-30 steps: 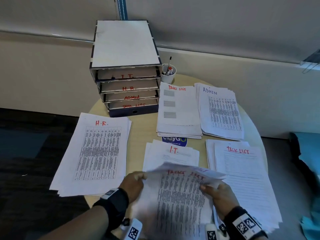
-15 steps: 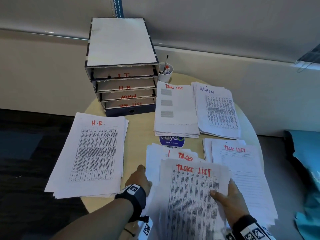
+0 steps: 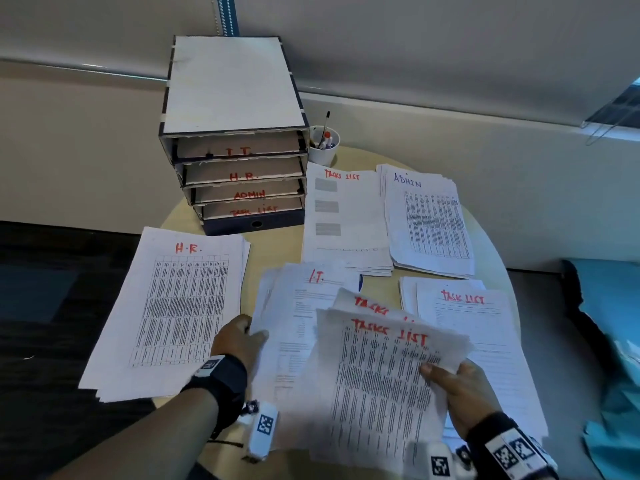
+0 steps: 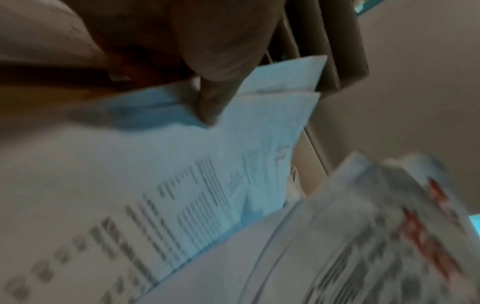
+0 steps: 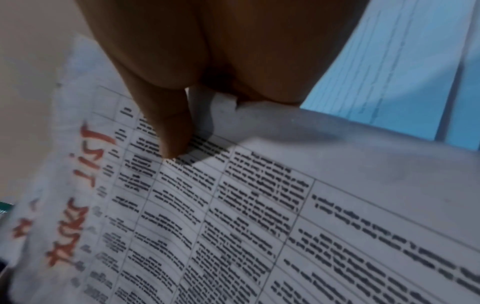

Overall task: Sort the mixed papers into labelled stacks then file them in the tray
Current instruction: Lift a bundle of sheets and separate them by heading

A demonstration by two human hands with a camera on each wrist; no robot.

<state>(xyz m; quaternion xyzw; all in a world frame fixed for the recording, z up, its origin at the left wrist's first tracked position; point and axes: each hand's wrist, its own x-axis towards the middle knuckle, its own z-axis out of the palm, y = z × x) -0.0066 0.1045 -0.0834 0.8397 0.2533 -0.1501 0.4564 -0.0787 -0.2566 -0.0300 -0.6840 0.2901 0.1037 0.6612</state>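
Note:
My right hand point(image 3: 450, 379) pinches two or more sheets headed TASK LIST point(image 3: 381, 375) by their right edge, with the thumb on top point(image 5: 171, 133) and the fingers underneath. The sheets hang tilted over the near table edge. My left hand point(image 3: 242, 337) grips the left edge of the I.T. pile point(image 3: 298, 306), its thumb point(image 4: 213, 102) lying on the top page. The sorted stacks are H.R. point(image 3: 173, 306), a far TASK LIST point(image 3: 343, 220), ADMIN point(image 3: 429, 220) and a near TASK LIST point(image 3: 485, 348). A labelled four-shelf tray point(image 3: 235, 98) stands at the back.
The stacks lie on a round wooden table point(image 3: 277, 251), and the H.R. and near TASK LIST stacks overhang its edge. Beside the tray stands a white cup with pens point(image 3: 323, 147). A blue seat point(image 3: 609, 323) is at the right, with a wall behind.
My right hand has drawn the TASK LIST sheets rightward and up, which uncovers the I.T. page. My left hand has let go of them and taken the I.T. pile's left edge.

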